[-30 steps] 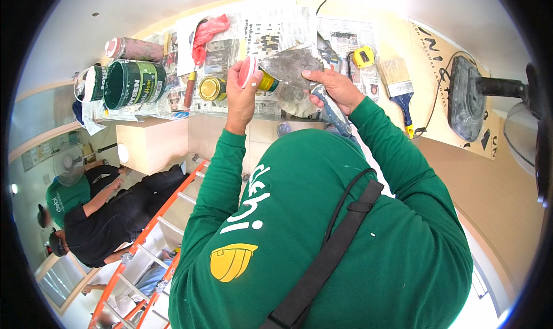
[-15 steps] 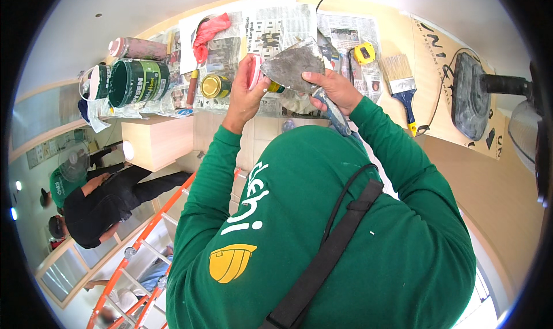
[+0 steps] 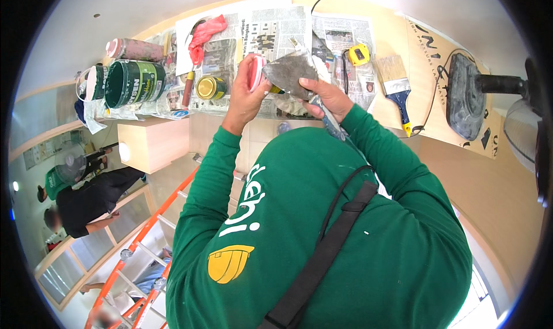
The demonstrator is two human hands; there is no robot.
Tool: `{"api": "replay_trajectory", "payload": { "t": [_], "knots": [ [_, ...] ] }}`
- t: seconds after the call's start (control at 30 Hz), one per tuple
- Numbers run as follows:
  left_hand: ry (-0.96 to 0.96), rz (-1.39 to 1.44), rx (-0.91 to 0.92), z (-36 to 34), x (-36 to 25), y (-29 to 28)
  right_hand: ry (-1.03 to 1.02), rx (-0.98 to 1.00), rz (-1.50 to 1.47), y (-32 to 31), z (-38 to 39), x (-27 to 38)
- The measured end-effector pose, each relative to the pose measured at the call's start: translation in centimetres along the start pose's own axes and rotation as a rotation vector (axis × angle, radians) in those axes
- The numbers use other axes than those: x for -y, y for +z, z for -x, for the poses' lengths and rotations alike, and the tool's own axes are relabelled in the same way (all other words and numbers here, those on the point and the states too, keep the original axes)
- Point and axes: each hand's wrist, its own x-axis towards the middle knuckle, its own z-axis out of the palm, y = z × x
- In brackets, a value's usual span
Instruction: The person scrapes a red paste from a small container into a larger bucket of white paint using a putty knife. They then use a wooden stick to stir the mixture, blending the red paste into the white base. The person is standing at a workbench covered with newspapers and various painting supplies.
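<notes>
Above my green-sleeved forearms, my left hand (image 3: 246, 98) is closed around a round pink-and-white lid or container (image 3: 257, 72), held on its side. My right hand (image 3: 328, 98) grips a putty knife with a wide, stained grey blade (image 3: 288, 71) and a worn blue-grey handle (image 3: 330, 121); its thumb presses the blade. The blade's left corner is at the pink item; whether they touch I cannot tell. Part of a yellow-green can is hidden behind the blade. A yellow-lidded tin (image 3: 210, 87) stands left of my hands on newspaper (image 3: 276, 23).
The worktop holds a dark green bucket (image 3: 136, 82), pink-stained cylinder (image 3: 136, 49), red bag (image 3: 206, 38), yellow tape measure (image 3: 359, 55) and paintbrush (image 3: 393, 87). A fan (image 3: 465, 98) stands right. Lower left are an orange ladder (image 3: 142, 237) and several people (image 3: 86, 199).
My hands keep the same grips, with the blade shifted slightly and its handle a little more upright. At the lower left, the person in black has shifted leftward and changed posture.
</notes>
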Motion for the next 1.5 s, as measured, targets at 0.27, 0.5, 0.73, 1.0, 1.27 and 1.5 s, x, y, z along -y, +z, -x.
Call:
{"api": "replay_trajectory", "payload": {
  "t": [0.27,0.5,0.73,1.0,1.27,1.5],
  "knots": [
    [-0.029,-0.334,0.024,0.5,0.4,-1.9,-0.554,-0.119,0.879,1.4,0.5,1.8],
    [-0.045,-0.355,0.086,0.4,1.8,-3.0,-0.057,-0.177,0.356,-0.4,-1.1,-0.2],
    [-0.055,-0.129,0.084,0.7,-0.2,-0.4,0.053,-0.027,0.008,-2.0,-2.0,-2.4],
    [-0.005,-0.54,0.068,0.7,0.8,-1.8,-0.587,-0.054,1.054,-0.1,-1.1,1.8],
    [0.119,-0.444,0.041,0.5,0.0,-1.2,0.084,-0.054,0.135,-1.1,-1.4,0.2],
    [0.093,-0.515,0.079,1.2,-0.1,-1.5,-0.041,-0.04,0.315,0.8,-0.6,1.6]
  ]
}}
